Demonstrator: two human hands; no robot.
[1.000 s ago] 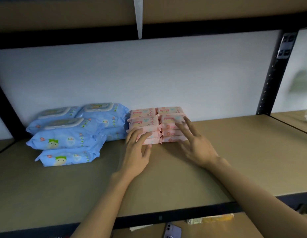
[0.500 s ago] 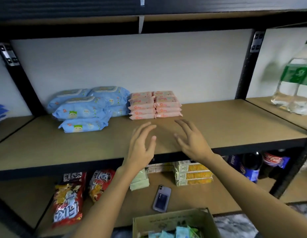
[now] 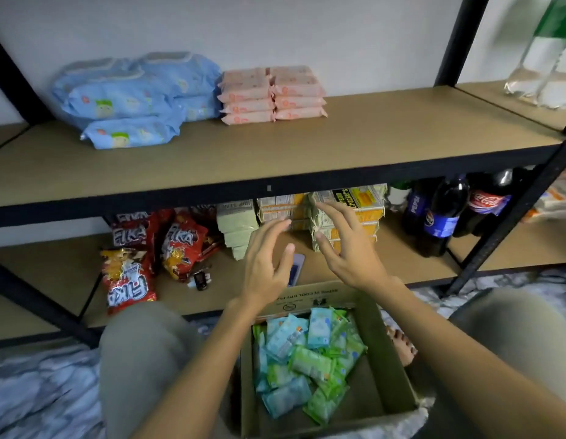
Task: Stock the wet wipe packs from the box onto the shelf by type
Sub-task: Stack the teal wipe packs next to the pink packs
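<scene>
A cardboard box (image 3: 391, 372) stands on the floor between my knees, holding several teal wet wipe packs (image 3: 286, 335) and green wet wipe packs (image 3: 311, 364). On the upper shelf (image 3: 370, 141) lie large blue wipe packs (image 3: 129, 99) at the left and two stacks of pink wipe packs (image 3: 272, 95) beside them. My left hand (image 3: 266, 264) and my right hand (image 3: 348, 248) hover empty above the box's far edge, fingers spread and relaxed, in front of the lower shelf.
The lower shelf (image 3: 69, 264) carries red snack bags (image 3: 129, 277), pale green packs (image 3: 237, 229), yellow cracker boxes (image 3: 361, 213), a phone (image 3: 296, 267) and cola bottles (image 3: 443, 213). A clear bottle (image 3: 541, 74) stands in the bay to the right. Black uprights (image 3: 506, 223) frame the shelves.
Both hands left the pink stacks and dropped from the upper shelf to just above the box. The view tilted down, bringing the box and lower shelf into sight.
</scene>
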